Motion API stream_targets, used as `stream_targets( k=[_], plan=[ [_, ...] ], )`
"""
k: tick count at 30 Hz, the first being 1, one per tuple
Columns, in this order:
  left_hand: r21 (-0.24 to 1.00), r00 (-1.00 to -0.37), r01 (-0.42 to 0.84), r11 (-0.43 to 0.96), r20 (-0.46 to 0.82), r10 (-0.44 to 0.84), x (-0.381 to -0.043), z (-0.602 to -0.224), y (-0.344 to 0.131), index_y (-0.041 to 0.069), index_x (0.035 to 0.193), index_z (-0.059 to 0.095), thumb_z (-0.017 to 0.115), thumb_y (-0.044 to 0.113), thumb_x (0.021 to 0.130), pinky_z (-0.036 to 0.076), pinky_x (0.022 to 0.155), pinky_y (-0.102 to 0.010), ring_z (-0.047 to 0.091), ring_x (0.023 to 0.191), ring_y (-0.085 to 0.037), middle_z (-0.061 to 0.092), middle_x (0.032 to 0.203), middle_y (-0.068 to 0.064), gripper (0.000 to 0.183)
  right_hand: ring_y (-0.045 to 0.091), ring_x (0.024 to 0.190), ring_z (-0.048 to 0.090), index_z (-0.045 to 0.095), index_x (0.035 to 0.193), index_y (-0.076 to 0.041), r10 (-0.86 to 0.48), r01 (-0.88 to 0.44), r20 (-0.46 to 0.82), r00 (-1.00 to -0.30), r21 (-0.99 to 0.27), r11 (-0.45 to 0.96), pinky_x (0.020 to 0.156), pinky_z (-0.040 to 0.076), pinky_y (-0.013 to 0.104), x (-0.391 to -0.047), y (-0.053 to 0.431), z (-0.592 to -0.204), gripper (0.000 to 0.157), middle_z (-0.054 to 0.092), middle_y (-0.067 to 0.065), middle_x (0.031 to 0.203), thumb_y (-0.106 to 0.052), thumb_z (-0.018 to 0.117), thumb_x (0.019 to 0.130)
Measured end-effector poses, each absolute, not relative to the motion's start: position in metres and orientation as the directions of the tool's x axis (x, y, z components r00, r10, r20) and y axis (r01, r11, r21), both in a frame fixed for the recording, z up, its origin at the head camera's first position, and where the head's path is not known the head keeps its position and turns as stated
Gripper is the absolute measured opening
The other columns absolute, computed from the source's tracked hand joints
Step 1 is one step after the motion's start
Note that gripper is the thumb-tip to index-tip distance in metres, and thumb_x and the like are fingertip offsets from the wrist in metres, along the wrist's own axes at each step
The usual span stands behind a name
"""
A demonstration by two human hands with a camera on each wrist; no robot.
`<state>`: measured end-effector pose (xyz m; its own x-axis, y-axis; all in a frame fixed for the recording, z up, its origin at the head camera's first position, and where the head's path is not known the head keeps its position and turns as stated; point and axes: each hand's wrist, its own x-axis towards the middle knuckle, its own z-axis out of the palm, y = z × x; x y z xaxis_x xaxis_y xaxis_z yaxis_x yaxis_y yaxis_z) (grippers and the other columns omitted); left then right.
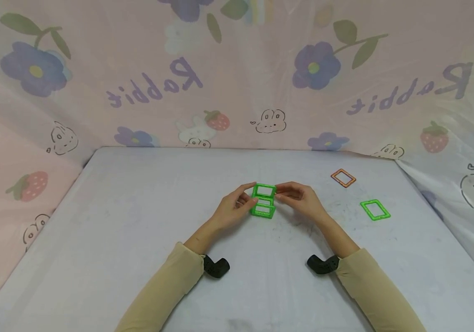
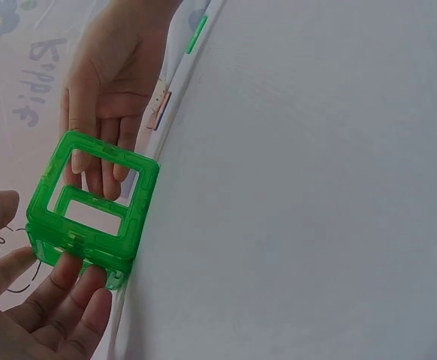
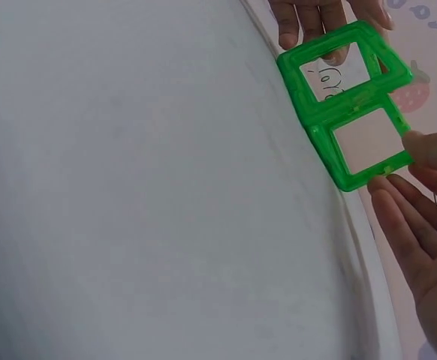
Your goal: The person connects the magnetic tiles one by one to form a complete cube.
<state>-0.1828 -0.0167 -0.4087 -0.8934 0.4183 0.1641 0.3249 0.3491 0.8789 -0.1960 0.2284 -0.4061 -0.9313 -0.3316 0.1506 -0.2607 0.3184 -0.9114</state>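
Several green see-through square magnetic tile frames (image 1: 263, 212) are joined into an angled, box-like shape in front of me. My left hand (image 1: 234, 207) holds its left side, with the thumb near the middle and a finger at the upper corner. On the right, my right hand (image 1: 301, 198) pinches an edge. The right wrist view shows the right thumb and fingertips at the corner of one green frame (image 3: 339, 161), with the left fingers behind the other. In the left wrist view, left fingertips (image 2: 91, 281) touch the shape's lower edge.
To the right on the white table (image 1: 116, 230) lie an orange square frame (image 1: 336, 172) and a loose green frame (image 1: 367, 211). A printed cloth (image 1: 237, 83) hangs behind and at the sides. Black wrist devices (image 1: 217, 267) sit at both cuffs.
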Motion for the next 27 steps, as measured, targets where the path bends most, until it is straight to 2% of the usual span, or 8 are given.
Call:
stream_targets(
  k=[4,9,13,20,27],
  plan=[
    [0.884,-0.899,0.307,0.353,0.147,0.412,-0.1831,-0.4084,-0.0150,0.013,0.143,0.044,0.057,0.023,0.097,0.049,0.080,-0.029,0.060,0.089,-0.017,0.063,0.098,-0.009,0.049,0.006,0.096,0.065,0.059,0.122,0.005,-0.353,-0.279,0.165,-0.921,-0.911,0.304,0.081,0.052,0.019,-0.1952,0.2275,-0.4064,0.034,0.061,0.026,0.121,-0.006,0.065,0.091],
    [0.886,-0.899,0.301,0.353,0.141,0.414,-0.1835,-0.4081,-0.0136,0.011,0.145,0.042,0.058,0.023,0.096,0.049,0.078,-0.028,0.059,0.088,-0.017,0.062,0.100,-0.010,0.052,0.025,0.106,0.065,0.056,0.127,0.006,-0.383,-0.292,0.169,-0.908,-0.912,0.290,0.082,0.053,0.021,-0.1939,0.2263,-0.4059,0.038,0.059,0.027,0.124,-0.004,0.064,0.091],
    [0.884,-0.897,0.308,0.350,0.148,0.417,-0.1844,-0.4088,-0.0134,0.010,0.145,0.042,0.058,0.022,0.097,0.049,0.079,-0.030,0.060,0.089,-0.019,0.061,0.103,-0.011,0.052,0.033,0.109,0.063,0.054,0.128,0.006,-0.390,-0.291,0.168,-0.905,-0.914,0.282,0.082,0.053,0.021,-0.1941,0.2263,-0.4066,0.040,0.058,0.028,0.124,-0.002,0.064,0.090],
    [0.873,-0.897,0.342,0.347,0.194,0.397,-0.1843,-0.4115,-0.0154,0.010,0.144,0.044,0.057,0.020,0.096,0.048,0.079,-0.031,0.059,0.091,-0.024,0.053,0.116,-0.019,0.050,0.042,0.113,0.059,0.052,0.131,0.006,-0.406,-0.273,0.153,-0.901,-0.927,0.258,0.083,0.052,0.022,-0.1940,0.2270,-0.4068,0.043,0.057,0.029,0.125,0.000,0.064,0.090],
    [0.878,-0.899,0.337,0.339,0.193,0.393,-0.1844,-0.4142,-0.0164,0.012,0.144,0.044,0.057,0.020,0.096,0.045,0.076,-0.028,0.056,0.089,-0.022,0.050,0.125,-0.020,0.050,0.041,0.116,0.057,0.050,0.133,0.004,-0.392,-0.257,0.125,-0.911,-0.917,0.304,0.084,0.051,0.020,-0.1926,0.2317,-0.4047,0.047,0.057,0.027,0.127,-0.004,0.065,0.090]
  ],
)
